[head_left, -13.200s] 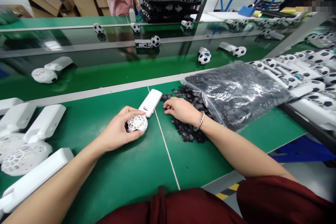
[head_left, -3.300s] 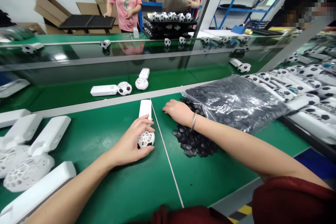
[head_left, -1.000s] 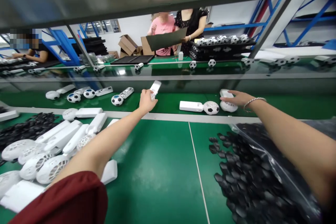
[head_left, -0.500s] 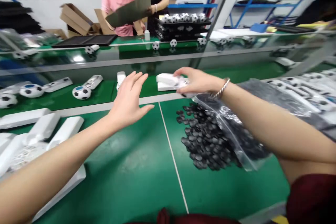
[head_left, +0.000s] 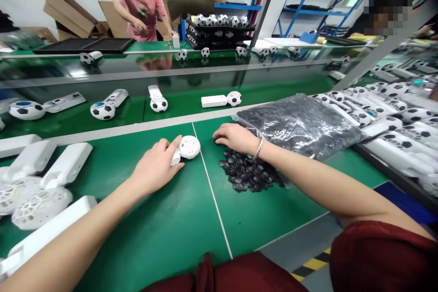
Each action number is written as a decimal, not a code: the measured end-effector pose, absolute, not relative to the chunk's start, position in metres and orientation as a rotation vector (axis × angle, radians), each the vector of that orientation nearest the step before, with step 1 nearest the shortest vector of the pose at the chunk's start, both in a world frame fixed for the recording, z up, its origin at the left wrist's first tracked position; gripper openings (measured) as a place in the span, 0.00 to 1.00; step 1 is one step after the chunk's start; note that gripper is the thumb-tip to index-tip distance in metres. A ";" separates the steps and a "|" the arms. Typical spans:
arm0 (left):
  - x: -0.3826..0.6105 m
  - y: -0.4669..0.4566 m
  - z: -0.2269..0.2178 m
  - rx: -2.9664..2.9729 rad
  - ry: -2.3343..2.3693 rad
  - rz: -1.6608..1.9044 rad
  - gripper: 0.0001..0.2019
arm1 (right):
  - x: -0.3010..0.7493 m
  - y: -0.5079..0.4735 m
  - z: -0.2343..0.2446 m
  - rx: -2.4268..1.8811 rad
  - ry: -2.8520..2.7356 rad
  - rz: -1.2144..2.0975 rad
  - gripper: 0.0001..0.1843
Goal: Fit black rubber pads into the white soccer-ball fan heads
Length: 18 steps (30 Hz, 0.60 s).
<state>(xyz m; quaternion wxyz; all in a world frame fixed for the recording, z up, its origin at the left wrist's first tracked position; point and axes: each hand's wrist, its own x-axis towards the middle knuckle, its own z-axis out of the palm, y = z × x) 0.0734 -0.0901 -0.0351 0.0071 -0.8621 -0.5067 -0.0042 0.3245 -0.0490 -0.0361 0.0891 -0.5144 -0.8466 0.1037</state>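
Note:
My left hand (head_left: 155, 169) lies on the green table (head_left: 178, 219), fingers closed over the handle of a white hand-held fan (head_left: 187, 148) whose round white grille sticks out to the right. My right hand (head_left: 234, 138) rests with curled fingers on a heap of small black plastic pieces (head_left: 248, 173) that spill from a clear bag (head_left: 301, 123). Whether its fingers pinch a piece is hidden.
Plain white fans (head_left: 37, 182) are piled at the left. Finished football-patterned fans (head_left: 393, 114) are stacked at the right. The conveyor belt (head_left: 137, 105) behind carries more fans (head_left: 157, 99). Two people (head_left: 140, 0) stand beyond it by a black tray of fans (head_left: 222, 27).
Both hands have come back from the conveyor to the near table. The left hand now covers a white fan and the right hand has dropped onto the black pieces.

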 end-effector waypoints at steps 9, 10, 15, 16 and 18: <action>0.072 -0.101 -0.053 -2.679 -1.463 0.025 0.33 | 0.325 -0.042 -0.056 -1.620 -2.498 0.330 0.08; 0.072 -0.103 -0.054 -2.675 -1.463 0.030 0.32 | 0.326 -0.040 -0.056 -1.608 -2.500 0.355 0.07; 0.073 -0.114 -0.050 -2.717 -1.580 0.070 0.32 | 0.327 -0.043 -0.052 -1.532 -2.525 0.455 0.04; 0.073 -0.115 -0.049 -2.736 -1.606 0.079 0.32 | 0.326 -0.047 -0.051 -1.521 -2.528 0.462 0.04; 0.073 -0.119 -0.046 -2.783 -1.657 0.097 0.35 | 0.323 -0.058 -0.046 -1.501 -2.529 0.462 0.05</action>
